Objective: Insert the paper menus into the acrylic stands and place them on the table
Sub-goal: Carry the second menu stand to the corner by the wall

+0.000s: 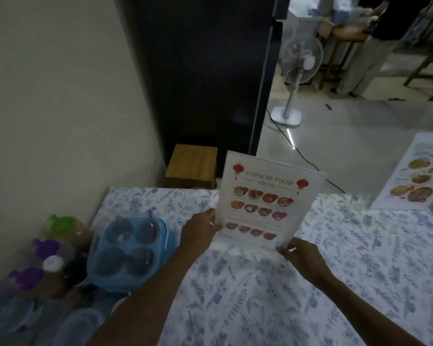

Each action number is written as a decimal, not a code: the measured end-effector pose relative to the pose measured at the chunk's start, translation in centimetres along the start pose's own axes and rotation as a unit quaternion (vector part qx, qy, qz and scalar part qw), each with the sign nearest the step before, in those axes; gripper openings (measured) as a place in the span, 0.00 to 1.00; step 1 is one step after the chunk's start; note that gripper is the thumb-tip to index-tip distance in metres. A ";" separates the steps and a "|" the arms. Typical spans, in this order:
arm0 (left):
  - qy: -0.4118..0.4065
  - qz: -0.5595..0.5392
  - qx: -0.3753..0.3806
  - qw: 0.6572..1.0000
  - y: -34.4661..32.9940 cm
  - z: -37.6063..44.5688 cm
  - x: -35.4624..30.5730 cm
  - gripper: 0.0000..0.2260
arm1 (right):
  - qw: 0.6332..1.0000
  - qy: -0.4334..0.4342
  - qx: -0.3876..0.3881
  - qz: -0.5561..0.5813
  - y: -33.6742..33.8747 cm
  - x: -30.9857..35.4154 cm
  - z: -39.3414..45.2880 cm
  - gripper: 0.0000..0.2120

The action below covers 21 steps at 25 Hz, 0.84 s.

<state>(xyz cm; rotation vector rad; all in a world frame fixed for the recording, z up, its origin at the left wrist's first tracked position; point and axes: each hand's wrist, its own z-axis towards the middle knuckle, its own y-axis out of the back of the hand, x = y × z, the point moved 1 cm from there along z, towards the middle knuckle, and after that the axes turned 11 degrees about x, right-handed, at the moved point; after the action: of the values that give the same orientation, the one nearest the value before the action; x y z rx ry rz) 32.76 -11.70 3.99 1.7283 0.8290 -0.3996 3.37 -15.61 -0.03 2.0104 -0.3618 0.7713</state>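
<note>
My forearms reach out over the table (260,295) with its leaf-print cloth. My left hand (200,233) pinches the left edge of the acrylic stand (270,196) low down, and my right hand (303,258) grips its lower right corner, fingers curled onto the clear base. The stand is upright, tilted a little, its base at the cloth; I cannot tell whether it rests there or hangs just above. Inside it sits the paper menu (263,203), headed "Chinese Food Menu".

Left of the stand lies a blue container (133,248) with four domed cups, and further left a blurred cluster of bottles (48,258) with purple and green lids. Right of the stand, at the far edge, a second menu (418,176) stands. Beyond the stand sits a wooden stool (191,166), and further back a white fan (298,71).
</note>
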 end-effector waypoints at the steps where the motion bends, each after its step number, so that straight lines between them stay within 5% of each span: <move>1: -0.008 0.010 0.005 1.000 1.3 0.8 0.1 0.10 | 1.000 0.000 -0.007 -0.007 0.0 1.0 0.3 0.14; 12: -0.012 0.049 0.016 0.999 18.2 9.0 10.0 0.13 | 1.000 0.022 -0.016 -0.014 -6.8 16.6 11.1 0.15; 16: 0.032 0.070 0.000 0.997 23.7 8.6 17.1 0.09 | 0.997 0.069 0.022 0.001 -12.4 21.5 16.4 0.14; 21: 0.133 0.081 -0.004 0.988 26.7 7.3 24.8 0.16 | 0.991 0.074 0.101 0.043 -18.4 26.7 21.0 0.13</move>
<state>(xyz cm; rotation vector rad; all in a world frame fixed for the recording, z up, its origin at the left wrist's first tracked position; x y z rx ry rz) 69.85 -13.97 4.36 1.8512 0.8694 -0.0573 41.30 -22.26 -2.83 2.1195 -0.2957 1.0409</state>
